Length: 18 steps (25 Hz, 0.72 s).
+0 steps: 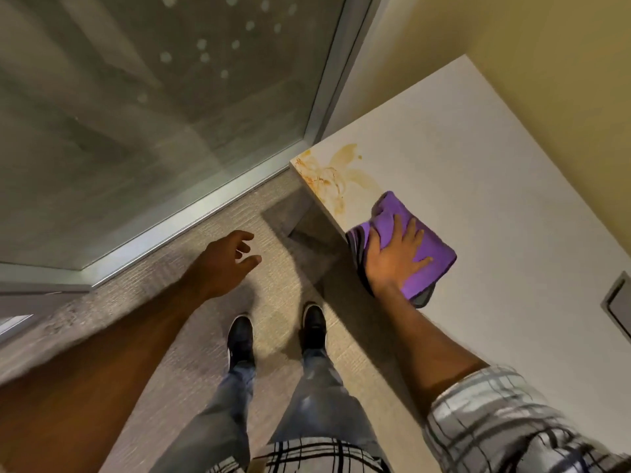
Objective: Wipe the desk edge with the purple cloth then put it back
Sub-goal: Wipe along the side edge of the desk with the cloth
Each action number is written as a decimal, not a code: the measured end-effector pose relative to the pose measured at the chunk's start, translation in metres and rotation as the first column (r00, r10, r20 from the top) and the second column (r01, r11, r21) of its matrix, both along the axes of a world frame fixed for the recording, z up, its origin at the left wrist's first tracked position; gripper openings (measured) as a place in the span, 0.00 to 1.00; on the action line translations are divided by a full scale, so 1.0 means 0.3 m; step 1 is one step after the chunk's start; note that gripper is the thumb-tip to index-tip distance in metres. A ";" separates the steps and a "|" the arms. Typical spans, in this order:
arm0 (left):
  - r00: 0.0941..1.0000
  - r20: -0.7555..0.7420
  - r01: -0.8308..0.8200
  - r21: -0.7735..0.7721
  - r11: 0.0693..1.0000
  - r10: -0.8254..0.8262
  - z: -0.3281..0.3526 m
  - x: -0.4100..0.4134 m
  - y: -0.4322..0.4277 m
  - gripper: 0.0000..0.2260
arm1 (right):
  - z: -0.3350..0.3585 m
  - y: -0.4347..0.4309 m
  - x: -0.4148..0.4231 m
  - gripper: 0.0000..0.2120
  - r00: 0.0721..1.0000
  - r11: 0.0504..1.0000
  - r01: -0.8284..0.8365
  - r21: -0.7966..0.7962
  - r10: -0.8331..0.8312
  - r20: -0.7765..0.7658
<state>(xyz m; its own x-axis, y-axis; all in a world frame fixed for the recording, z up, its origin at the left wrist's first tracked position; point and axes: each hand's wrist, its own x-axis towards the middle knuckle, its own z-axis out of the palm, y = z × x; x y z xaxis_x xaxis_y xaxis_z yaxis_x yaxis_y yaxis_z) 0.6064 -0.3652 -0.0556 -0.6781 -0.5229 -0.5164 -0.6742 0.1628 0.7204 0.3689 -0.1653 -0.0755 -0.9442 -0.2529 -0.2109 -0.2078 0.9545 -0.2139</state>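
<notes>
Head view, looking straight down at a person standing beside a white desk. At far left, a frosted glass panel [153,97] in a metal frame meets a pale woven carpet [191,254]. Moving right, the left hand [235,256] hangs free over the carpet, fingers loosely curled and apart, holding nothing. Below it are two dark shoes [276,336] and grey trousers. Further right, the desk edge [324,203] runs diagonally, and an orange-brown stain [333,175] spreads across the corner of the desk [495,172] right up to that edge. Just beside the stain, nearer the person, lies the purple cloth [430,247], folded, its left side draped over the edge. The right hand [397,256] presses flat on it, fingers spread apart, palm down, thumb side at the edge.

The wiping stroke appears under way, with the stain not yet reached. To do it well, keep the palm flat and firm, push the cloth forward along the edge through the stain, and let the overhanging fold wrap the rim so its vertical face gets cleaned too. Several passes will likely be needed.
</notes>
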 end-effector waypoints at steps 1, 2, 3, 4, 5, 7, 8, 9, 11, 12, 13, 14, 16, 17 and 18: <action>1.000 -0.011 -0.015 -0.008 1.000 0.015 -0.003 0.008 -0.001 0.22 | -0.002 -0.043 0.004 0.32 1.000 1.000 0.003 0.026 -0.004 0.019; 0.999 -0.024 -0.022 -0.022 1.000 0.021 -0.005 0.013 -0.003 0.21 | -0.005 -0.063 0.009 0.34 0.999 0.998 -0.036 0.052 0.035 0.029; 0.999 -0.037 -0.021 -0.037 0.999 0.020 -0.008 0.017 -0.004 0.21 | -0.005 -0.051 0.015 0.35 0.992 0.990 -0.123 0.071 0.121 0.025; 0.999 -0.046 -0.014 -0.052 0.999 0.011 -0.008 0.017 -0.005 0.20 | -0.003 -0.011 0.022 0.35 0.968 0.964 -0.251 0.084 0.251 0.005; 0.999 -0.054 -0.003 -0.063 0.998 0.000 -0.006 0.016 -0.005 0.20 | 0.002 0.049 0.028 0.33 0.917 0.913 -0.394 0.101 0.398 -0.017; 0.998 -0.066 0.016 -0.075 0.997 -0.021 0.003 0.014 -0.010 0.20 | 0.023 0.174 0.033 0.29 0.827 0.826 -0.557 0.084 0.561 -0.034; 0.997 -0.063 0.037 -0.078 0.996 -0.042 0.006 0.013 -0.018 0.20 | 0.034 0.207 0.024 0.27 0.848 0.849 -0.528 0.026 0.529 -0.041; 0.996 -0.052 0.065 -0.077 0.995 -0.069 0.003 0.016 -0.029 0.20 | 0.038 0.203 0.011 0.25 0.901 0.899 -0.433 -0.063 0.432 -0.034; 0.995 -0.025 0.098 -0.048 0.994 -0.100 -0.010 0.031 -0.059 0.20 | 0.034 0.110 0.002 0.25 0.988 0.970 -0.154 -0.185 0.154 -0.014; 0.996 -0.015 0.089 -0.039 0.995 -0.090 -0.014 0.039 -0.071 0.19 | 0.026 0.040 -0.001 0.26 1.000 0.983 -0.025 -0.181 0.025 -0.003; 0.998 -0.008 0.063 -0.043 0.997 -0.063 -0.020 0.049 -0.078 0.19 | 0.014 -0.037 0.001 0.28 0.998 0.987 0.063 -0.150 -0.062 0.013; 1.000 -0.009 0.028 -0.053 0.998 -0.028 -0.027 0.057 -0.082 0.18 | 0.007 -0.107 0.011 0.31 0.995 0.991 0.098 -0.092 -0.095 0.031; 0.999 -0.016 -0.033 -0.049 0.998 0.033 -0.037 0.062 -0.080 0.17 | -0.008 -0.157 0.035 0.35 0.999 0.997 -0.050 0.053 0.049 0.019; 0.999 -0.016 -0.048 -0.033 0.998 0.047 -0.039 0.062 -0.074 0.17 | -0.013 -0.130 0.045 0.37 0.975 0.968 -0.217 0.127 0.221 -0.013; 0.999 -0.012 -0.048 -0.015 0.999 0.048 -0.041 0.065 -0.064 0.17 | -0.011 -0.077 0.049 0.38 0.920 0.905 -0.377 0.199 0.391 -0.037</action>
